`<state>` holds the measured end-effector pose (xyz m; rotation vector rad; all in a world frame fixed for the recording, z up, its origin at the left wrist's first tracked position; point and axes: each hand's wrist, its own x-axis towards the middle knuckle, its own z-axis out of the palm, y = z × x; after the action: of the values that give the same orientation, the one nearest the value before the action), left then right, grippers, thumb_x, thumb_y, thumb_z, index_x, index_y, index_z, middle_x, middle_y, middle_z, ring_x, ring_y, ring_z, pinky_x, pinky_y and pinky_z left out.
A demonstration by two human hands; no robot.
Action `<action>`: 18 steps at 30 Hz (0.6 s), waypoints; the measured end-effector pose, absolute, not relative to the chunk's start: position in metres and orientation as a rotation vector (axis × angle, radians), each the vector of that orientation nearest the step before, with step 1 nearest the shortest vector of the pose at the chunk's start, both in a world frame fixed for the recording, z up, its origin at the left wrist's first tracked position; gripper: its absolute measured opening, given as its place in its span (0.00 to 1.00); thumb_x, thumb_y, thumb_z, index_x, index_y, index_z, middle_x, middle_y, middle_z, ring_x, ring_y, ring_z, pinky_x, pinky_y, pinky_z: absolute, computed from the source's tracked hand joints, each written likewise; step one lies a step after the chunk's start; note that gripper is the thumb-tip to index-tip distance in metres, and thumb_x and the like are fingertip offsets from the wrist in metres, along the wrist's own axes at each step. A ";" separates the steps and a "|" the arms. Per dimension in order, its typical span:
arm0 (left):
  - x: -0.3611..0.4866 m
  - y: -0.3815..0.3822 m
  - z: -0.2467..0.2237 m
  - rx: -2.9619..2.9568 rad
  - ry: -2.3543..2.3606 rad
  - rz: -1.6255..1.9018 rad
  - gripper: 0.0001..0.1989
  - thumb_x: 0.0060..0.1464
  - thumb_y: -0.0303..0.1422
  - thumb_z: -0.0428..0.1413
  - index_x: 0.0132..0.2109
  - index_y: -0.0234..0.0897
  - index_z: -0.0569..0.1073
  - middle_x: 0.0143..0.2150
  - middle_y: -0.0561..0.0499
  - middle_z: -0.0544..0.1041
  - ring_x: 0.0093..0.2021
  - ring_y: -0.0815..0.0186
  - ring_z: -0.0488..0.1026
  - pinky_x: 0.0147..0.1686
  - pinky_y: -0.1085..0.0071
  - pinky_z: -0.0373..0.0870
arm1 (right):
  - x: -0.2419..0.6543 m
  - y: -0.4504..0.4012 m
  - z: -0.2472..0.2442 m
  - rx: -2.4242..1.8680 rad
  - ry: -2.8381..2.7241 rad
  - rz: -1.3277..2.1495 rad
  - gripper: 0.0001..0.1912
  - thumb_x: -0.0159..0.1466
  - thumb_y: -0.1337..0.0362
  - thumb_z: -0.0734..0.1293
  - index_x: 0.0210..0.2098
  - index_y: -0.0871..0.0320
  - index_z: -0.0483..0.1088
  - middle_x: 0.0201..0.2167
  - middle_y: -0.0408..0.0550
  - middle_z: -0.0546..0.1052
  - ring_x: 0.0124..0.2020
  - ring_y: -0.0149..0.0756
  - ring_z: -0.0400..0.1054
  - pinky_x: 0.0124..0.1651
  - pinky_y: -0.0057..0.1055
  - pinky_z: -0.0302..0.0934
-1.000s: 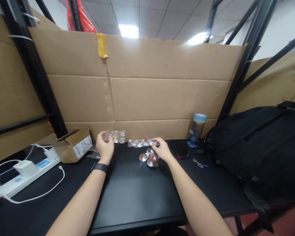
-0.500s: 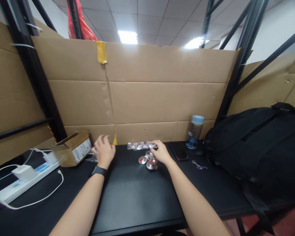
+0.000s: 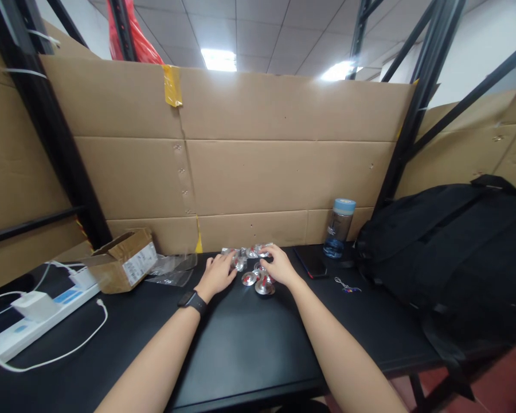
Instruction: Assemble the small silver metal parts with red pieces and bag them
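Near the back of the black table lies a clear plastic strip of shiny silver discs with red marks (image 3: 251,252). My left hand (image 3: 218,275), a dark watch on its wrist, has its curled fingers on the strip's left end, where one piece is pulled toward me. At the other end, the bent fingers and thumb of my right hand (image 3: 279,265) close on the strip; their exact contact is partly hidden. Just in front sits a small pile of loose silver discs with red centres (image 3: 264,285), close beside my right thumb.
At left are a cardboard box (image 3: 126,261), flat clear plastic bags (image 3: 176,269) and a white power strip (image 3: 64,301) with cables. To the right stand a water bottle (image 3: 339,229), a phone (image 3: 312,263), a beaded charm (image 3: 347,285) and a black backpack (image 3: 451,252). Cardboard walls the back.
My left hand has come right from beside the cardboard box onto the strip's left end, uncovering the plastic bags. The strip's left part has shifted toward me. My right hand stays at its end.
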<state>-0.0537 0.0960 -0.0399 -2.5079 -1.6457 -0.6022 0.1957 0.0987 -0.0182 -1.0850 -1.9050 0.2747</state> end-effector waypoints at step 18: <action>-0.065 0.093 -0.021 -2.319 -1.845 -0.881 0.19 0.68 0.38 0.43 0.48 0.40 0.78 0.43 0.44 0.83 0.45 0.55 0.79 0.50 0.61 0.63 | 0.193 0.099 -0.019 -1.064 -1.930 0.291 0.14 0.57 0.72 0.68 0.41 0.55 0.78 0.42 0.48 0.76 0.39 0.36 0.69 0.47 0.34 0.63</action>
<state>-0.0652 0.0931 -0.0215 -2.3191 -1.8448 -0.8811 0.1934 0.0985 -0.0191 -1.0640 -1.9296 0.2907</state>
